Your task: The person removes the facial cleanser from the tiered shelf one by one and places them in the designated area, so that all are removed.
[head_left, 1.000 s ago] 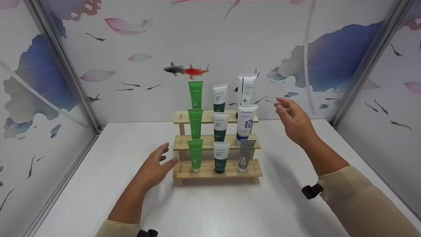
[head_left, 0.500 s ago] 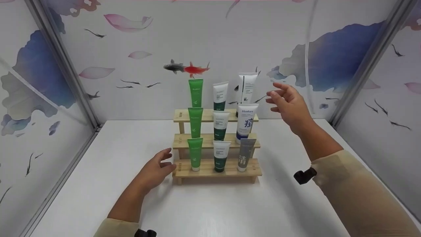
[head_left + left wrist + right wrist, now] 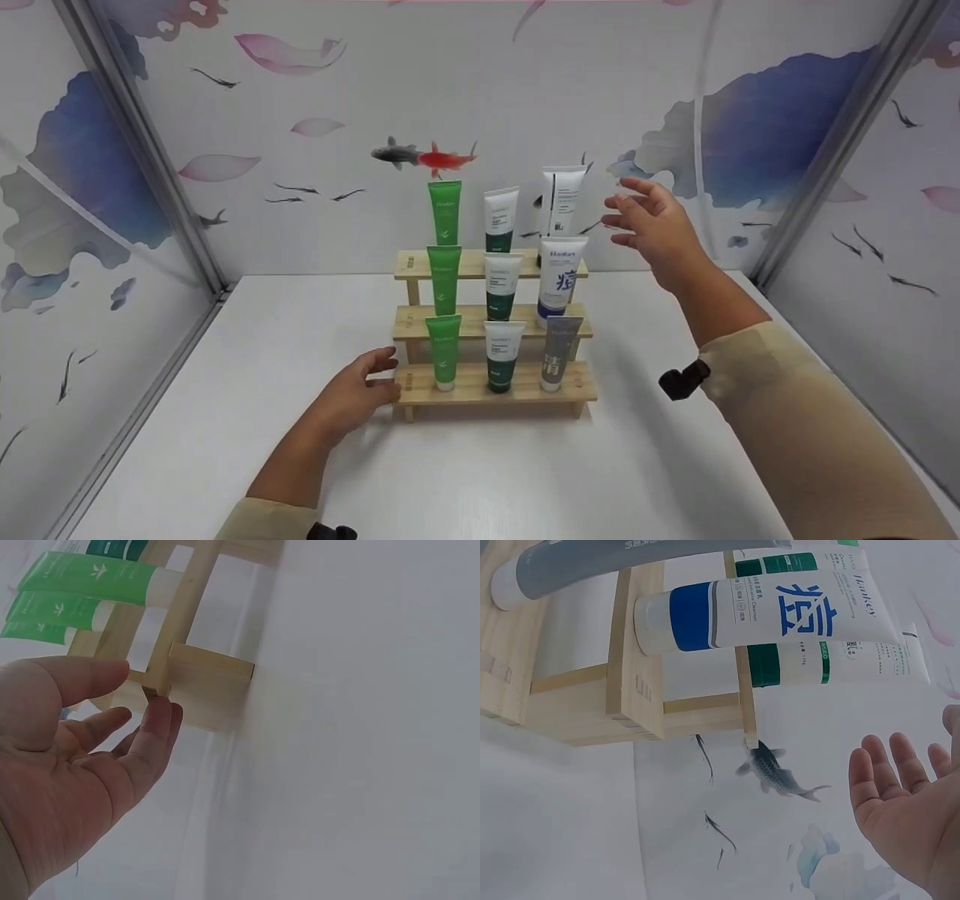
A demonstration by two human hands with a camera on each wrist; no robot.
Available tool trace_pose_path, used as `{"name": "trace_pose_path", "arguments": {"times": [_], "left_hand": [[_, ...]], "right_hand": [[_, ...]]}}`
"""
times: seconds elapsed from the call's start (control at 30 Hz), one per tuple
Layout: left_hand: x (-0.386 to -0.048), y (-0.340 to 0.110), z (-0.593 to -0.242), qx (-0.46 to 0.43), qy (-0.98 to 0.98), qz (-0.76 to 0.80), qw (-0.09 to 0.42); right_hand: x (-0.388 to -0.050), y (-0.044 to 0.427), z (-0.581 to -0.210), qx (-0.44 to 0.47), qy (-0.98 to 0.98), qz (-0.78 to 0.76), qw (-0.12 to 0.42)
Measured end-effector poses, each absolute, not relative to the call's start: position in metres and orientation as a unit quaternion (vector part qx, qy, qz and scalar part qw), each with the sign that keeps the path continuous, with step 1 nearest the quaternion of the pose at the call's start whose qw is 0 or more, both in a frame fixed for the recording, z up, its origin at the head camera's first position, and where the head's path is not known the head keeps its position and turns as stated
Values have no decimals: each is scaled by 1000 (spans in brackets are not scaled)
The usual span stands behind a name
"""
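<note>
A three-tier wooden rack (image 3: pixel 465 395) carries tubes in three columns. Green tubes (image 3: pixel 444 352) stand on the left, white-and-dark-green tubes (image 3: pixel 502 354) in the middle. The right column has a grey tube (image 3: pixel 560 352) below, a white tube with a blue cap (image 3: pixel 561 276) on the middle tier and a tall white tube (image 3: pixel 562 199) on top. My left hand (image 3: pixel 352 394) is at the left end of the lowest shelf; in the left wrist view a fingertip appears to touch its corner. Holding nothing, my right hand (image 3: pixel 660 229) hovers right of the top tube, fingers loosely bent and apart from it.
The rack stands on a white table (image 3: pixel 480 480). Printed panels enclose it at the back (image 3: pixel 480 90) and both sides, with metal posts (image 3: pixel 142 150) at the corners. A small black camera (image 3: pixel 684 379) sits on the right sleeve.
My right hand has moved up and left, closer to the top white tube. The left hand has shifted slightly down, against the lowest shelf's end. The tubes have stayed in place.
</note>
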State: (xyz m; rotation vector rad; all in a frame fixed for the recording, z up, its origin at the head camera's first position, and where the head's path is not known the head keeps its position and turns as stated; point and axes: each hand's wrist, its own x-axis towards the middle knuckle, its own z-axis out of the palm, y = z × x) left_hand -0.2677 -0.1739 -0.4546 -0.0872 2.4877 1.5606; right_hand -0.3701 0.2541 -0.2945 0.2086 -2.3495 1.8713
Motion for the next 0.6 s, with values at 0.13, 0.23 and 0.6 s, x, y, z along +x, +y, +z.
{"name": "trace_pose_path", "arguments": {"times": [0.13,0.23,0.6], "left_hand": [[-268,-174,-457,-36,840,532,101],[-268,-175,-459,-39,836,537,102],[-271,-178,-464,-42,818,564,106]], "right_hand": [[-375,252,-292,64,-771,630,62],[-378,248,-288,67,-762,642,59],[-390,231,-276,80,-732,675,46]]}}
